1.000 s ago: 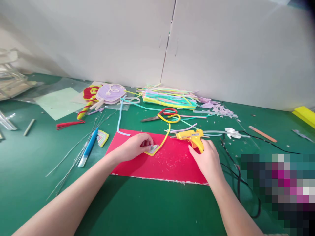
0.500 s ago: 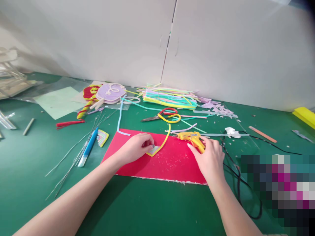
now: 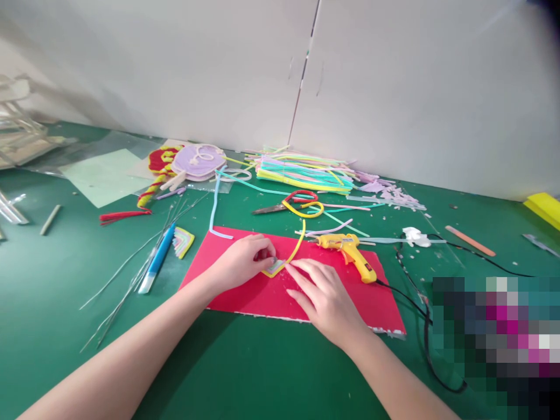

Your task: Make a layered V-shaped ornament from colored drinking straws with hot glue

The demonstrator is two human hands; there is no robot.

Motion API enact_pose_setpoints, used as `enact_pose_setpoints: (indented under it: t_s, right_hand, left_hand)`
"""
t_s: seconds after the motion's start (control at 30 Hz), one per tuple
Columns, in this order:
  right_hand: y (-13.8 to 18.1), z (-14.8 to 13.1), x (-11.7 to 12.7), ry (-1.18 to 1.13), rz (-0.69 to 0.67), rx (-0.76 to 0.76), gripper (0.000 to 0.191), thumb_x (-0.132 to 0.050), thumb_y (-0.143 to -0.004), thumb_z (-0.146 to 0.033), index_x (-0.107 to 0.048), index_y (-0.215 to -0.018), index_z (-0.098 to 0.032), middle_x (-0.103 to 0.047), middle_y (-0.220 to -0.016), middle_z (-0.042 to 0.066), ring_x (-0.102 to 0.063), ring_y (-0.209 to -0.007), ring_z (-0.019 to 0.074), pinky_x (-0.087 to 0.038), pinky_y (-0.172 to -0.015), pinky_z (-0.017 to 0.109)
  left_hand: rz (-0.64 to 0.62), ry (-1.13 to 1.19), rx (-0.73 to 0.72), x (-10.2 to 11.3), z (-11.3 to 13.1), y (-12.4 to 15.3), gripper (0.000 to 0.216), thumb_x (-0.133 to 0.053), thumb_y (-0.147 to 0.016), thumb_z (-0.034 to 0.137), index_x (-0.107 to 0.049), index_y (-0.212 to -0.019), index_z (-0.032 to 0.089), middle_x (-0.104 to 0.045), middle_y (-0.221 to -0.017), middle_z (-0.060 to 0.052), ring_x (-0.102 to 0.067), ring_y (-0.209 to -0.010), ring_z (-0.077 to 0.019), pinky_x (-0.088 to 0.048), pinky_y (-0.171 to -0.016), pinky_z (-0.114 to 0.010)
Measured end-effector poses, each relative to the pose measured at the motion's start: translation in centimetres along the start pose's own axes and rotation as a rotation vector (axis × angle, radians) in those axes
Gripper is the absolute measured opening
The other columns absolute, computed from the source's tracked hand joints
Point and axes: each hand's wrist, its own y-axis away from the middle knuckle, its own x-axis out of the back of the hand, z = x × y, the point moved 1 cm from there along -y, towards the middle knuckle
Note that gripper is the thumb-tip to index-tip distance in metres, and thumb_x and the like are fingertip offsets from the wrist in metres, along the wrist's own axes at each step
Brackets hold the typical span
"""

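On a red board (image 3: 245,294) lies a small striped craft piece (image 3: 275,268), partly covered by my fingers. A yellow pipe cleaner (image 3: 299,242) edges it and curves up and away at its free end. My left hand (image 3: 242,262) is closed on the piece's left side, fingertips pinched over it. With fingers stretched and apart, my right hand (image 3: 324,294) touches the yellow strip at the piece's right corner. Behind that hand a yellow hot glue gun (image 3: 350,251) rests on the board, nozzle to the left.
Red-and-yellow-handled scissors (image 3: 291,205) lie behind the board, before a pile of pastel pipe cleaners (image 3: 301,172). Left are a blue pen-like tool (image 3: 161,254), thin wires (image 3: 126,291) and another striped piece (image 3: 182,242). A black cord (image 3: 426,344) trails at right.
My right hand has let go of the glue gun and moved left to the yellow strip. The glue gun stays on the board. My left hand keeps its place on the striped piece.
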Motion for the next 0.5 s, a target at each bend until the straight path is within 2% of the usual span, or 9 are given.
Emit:
enact_pose_setpoints:
  t_s: [0.2,0.5]
  right_hand:
    - [-0.16,-0.03,-0.13,0.024,-0.074,0.023,0.040,-0.038,-0.094,-0.032,-0.051,-0.128,-0.017,-0.054,-0.127,0.013,-0.046,-0.118,0.0260,-0.045,-0.093,0.044]
    - [-0.14,0.00,-0.21,0.066,-0.125,0.031,0.043,-0.037,-0.095,-0.034,-0.048,-0.131,-0.013,-0.053,-0.130,0.012,-0.045,-0.119,0.0248,-0.043,-0.096,0.041]
  left_hand:
    - [0.013,-0.001,0.000,-0.03,0.03,0.07,0.011,-0.049,-0.078,0.015,-0.059,-0.079,0.019,-0.057,-0.075,0.000,-0.052,-0.067,-0.0132,-0.040,-0.060,-0.023]
    - [0.021,-0.024,-0.001,-0.05,0.13,0.01,0.010,-0.050,-0.078,0.016,-0.059,-0.079,0.019,-0.058,-0.074,0.000,-0.052,-0.068,-0.0139,-0.040,-0.060,-0.023]
